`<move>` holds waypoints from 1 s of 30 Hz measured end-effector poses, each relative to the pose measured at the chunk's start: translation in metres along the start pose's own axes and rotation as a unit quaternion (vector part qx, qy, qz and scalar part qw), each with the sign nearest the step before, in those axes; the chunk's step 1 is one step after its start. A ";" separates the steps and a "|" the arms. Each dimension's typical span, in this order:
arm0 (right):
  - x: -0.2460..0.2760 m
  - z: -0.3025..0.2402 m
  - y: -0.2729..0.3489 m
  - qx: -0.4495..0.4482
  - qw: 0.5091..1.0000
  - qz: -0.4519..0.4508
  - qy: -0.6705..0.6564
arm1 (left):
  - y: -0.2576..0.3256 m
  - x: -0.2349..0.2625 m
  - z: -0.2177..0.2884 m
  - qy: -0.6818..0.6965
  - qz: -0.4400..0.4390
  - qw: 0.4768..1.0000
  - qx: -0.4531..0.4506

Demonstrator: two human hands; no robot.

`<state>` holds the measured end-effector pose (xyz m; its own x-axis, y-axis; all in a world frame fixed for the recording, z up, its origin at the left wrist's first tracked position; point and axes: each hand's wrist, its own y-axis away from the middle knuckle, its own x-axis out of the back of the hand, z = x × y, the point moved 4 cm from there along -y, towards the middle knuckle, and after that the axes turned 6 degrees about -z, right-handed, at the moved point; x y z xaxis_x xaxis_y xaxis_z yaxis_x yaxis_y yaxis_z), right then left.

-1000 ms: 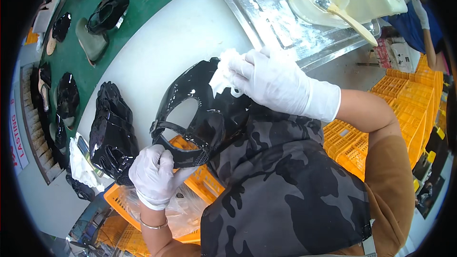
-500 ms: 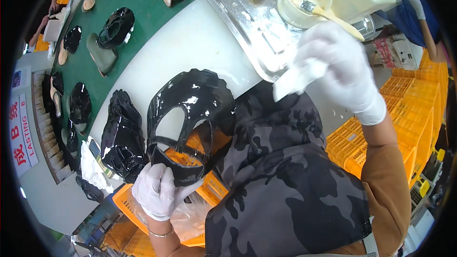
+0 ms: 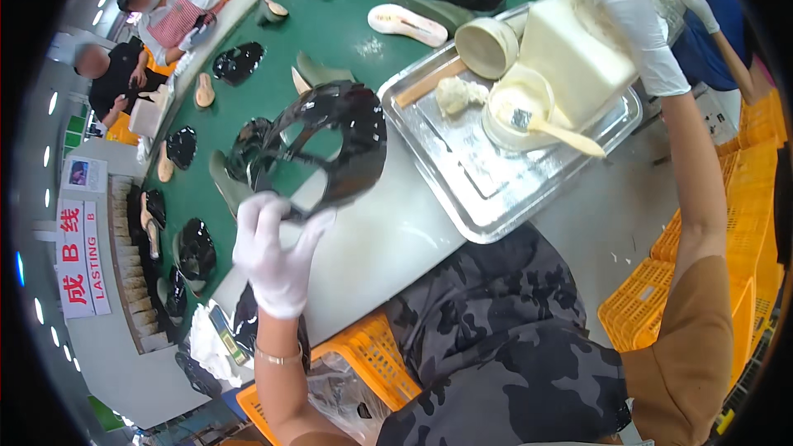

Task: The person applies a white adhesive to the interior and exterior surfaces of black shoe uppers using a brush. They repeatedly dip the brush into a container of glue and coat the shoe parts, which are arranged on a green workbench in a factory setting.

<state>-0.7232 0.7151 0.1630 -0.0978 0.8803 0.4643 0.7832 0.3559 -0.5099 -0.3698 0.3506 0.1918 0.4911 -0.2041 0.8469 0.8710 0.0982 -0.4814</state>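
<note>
A glossy black shoe upper point(image 3: 357, 144), with cut-out openings through it, is raised over the worktable's edge. My left hand point(image 3: 277, 252), in a white glove, pinches its lower end between thumb and fingers. My gloved right hand point(image 3: 632, 21) is stretched to the far right, beside the top of a cream plastic jug point(image 3: 574, 54). Its fingertips are blurred against pale things there, so their grip is unclear. Near the jug, a cream pot point(image 3: 504, 134) holds pale paste and a wooden-handled brush point(image 3: 570, 136). Both stand on a metal tray point(image 3: 487, 227).
A green conveyor belt point(image 3: 285, 29) carries black uppers, green shoe lasts and insoles point(image 3: 405, 23). At the lower left, a white cloth point(image 3: 206, 343) lies by a phone-like object point(image 3: 229, 334). Orange crates point(image 3: 380, 355) stand below and at right. Other people point(image 3: 194, 0) work across the belt.
My left hand has lifted the shoe upper up and away from my lap. The right hand has moved up and away past the jug; the white piece it held is no longer distinguishable.
</note>
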 end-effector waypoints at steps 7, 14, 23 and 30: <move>-0.032 -0.027 0.011 0.025 0.993 -0.101 0.058 | -0.095 -0.085 -0.033 -0.193 0.036 0.976 -0.090; -0.031 -0.047 0.018 0.040 0.985 -0.112 0.124 | -0.149 -0.170 -0.064 -0.303 -0.047 0.951 -0.027; -0.032 -0.057 0.016 0.057 0.982 -0.129 0.128 | -0.152 -0.211 -0.076 -0.270 -0.172 0.944 0.078; -0.034 -0.044 0.018 0.059 0.989 -0.107 0.083 | -0.076 -0.149 -0.038 -0.080 -0.050 0.996 0.001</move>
<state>-0.6790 0.6779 0.1702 -0.1438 0.7203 0.6786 0.6769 0.5718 -0.4635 -0.5095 0.3364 0.0935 0.3985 -0.0554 0.9155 0.9153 0.0877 -0.3931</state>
